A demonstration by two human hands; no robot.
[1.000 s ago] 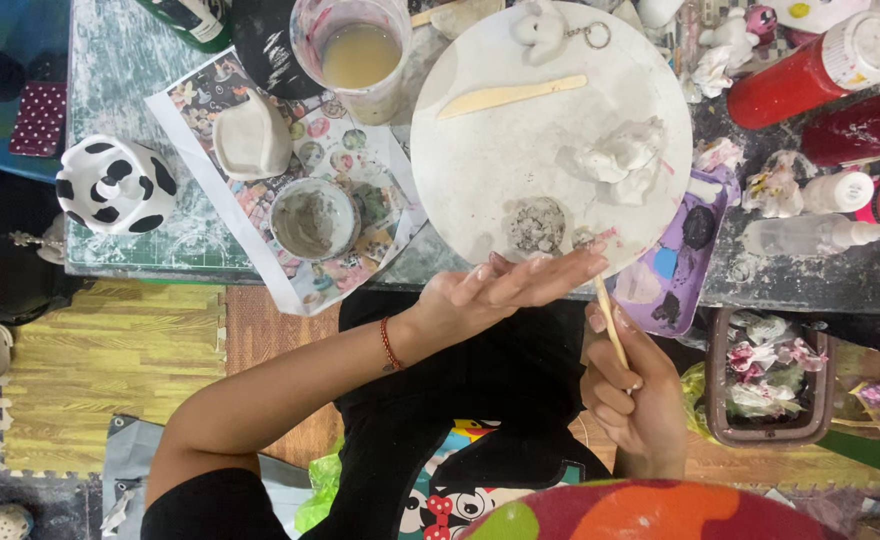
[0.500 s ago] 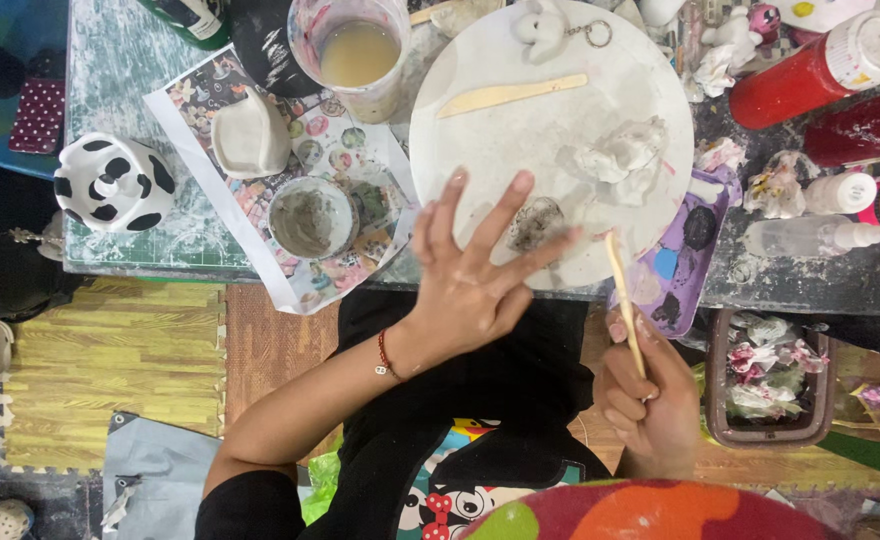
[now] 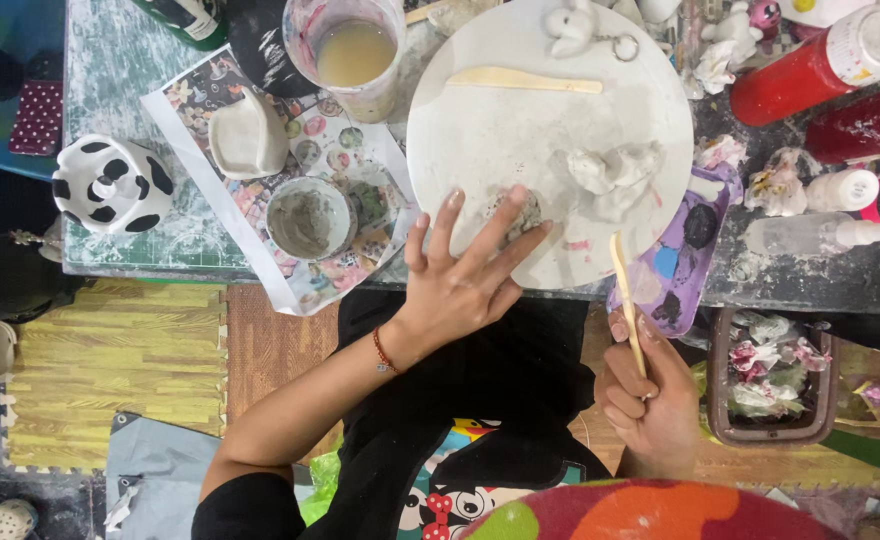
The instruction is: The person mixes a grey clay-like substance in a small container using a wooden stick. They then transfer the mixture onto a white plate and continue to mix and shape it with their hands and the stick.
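Observation:
My left hand [image 3: 465, 280] lies palm down with fingers spread on the near rim of a round white board [image 3: 520, 130], its fingertips over a grey lump of clay [image 3: 522, 212]. My right hand [image 3: 645, 395] sits lower right, below the table edge, closed around a thin wooden stick [image 3: 623, 285] that points up toward the board. A white clay lump [image 3: 610, 172] rests right of centre on the board. A flat wooden spatula [image 3: 525, 80] lies across the far part.
A cup of murky water [image 3: 352, 55], a small grey clay bowl [image 3: 307, 217], a white clay piece [image 3: 247, 140] and a black-and-white spotted pot [image 3: 112, 185] stand left. Red bottles [image 3: 820, 65] and a purple palette [image 3: 680, 260] crowd the right.
My left hand turned from edge-on to palm down and moved up onto the board over the grey clay. My right hand with the stick stayed about where it was.

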